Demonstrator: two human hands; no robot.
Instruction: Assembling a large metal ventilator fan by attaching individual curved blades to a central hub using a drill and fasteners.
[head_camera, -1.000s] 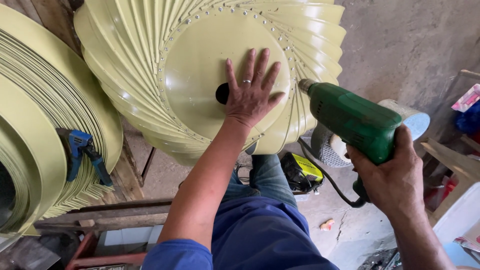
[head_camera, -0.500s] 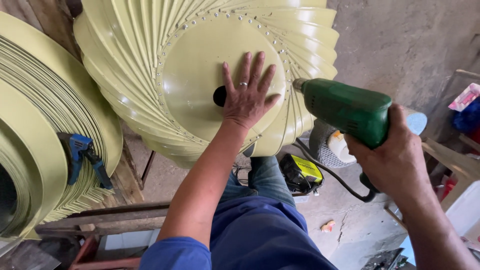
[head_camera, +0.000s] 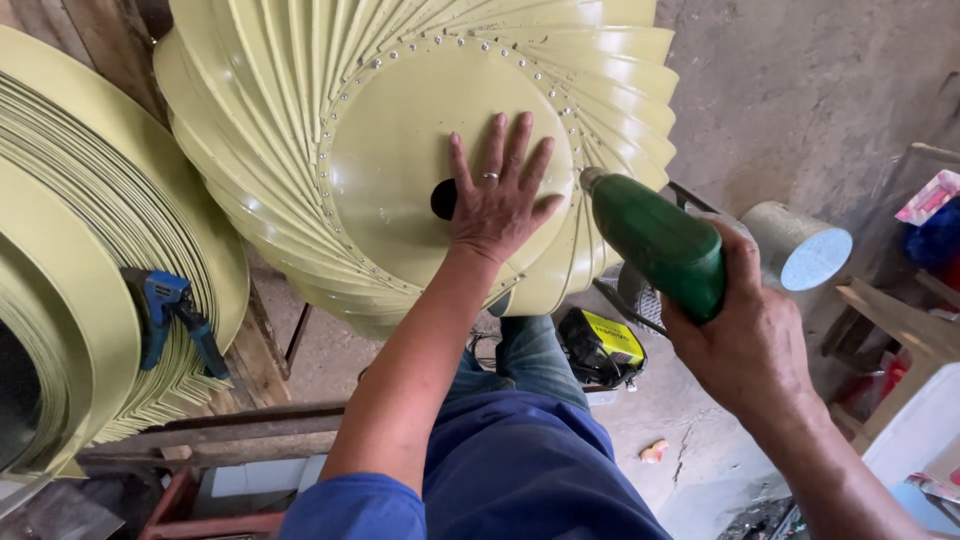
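Pale-green painted sheet metal fills most of my view — a big round vaned turbine-like ventilator (head_camera: 300, 130) with a flat circular end plate (head_camera: 400, 170) facing me. My left hand (head_camera: 497, 205) lies flat on that plate, fingers spread wide and gripping nothing, its thumb side just beside the dark centre hole (head_camera: 443, 199). My right hand (head_camera: 745, 335) is wrapped tight round the green plastic body of a power drill (head_camera: 660, 240), whose nose points toward the plate's rim at about 3 o'clock, near it; I cannot tell whether it touches.

As for progress, I judge the fastening well on: small shiny rivet heads (head_camera: 345, 235) ring the plate from 7 o'clock up over 12 to 3. Whether the arc from 4 to 6 o'clock is fastened I cannot tell, since my forearm covers part of it.

Curved blades overlap like a fan, smooth and matte. At 9 o'clock stands a second stack of green rings (head_camera: 70, 290) with a blue hand tool (head_camera: 170, 320) hooked on it. Below — rough concrete floor (head_camera: 800, 130).
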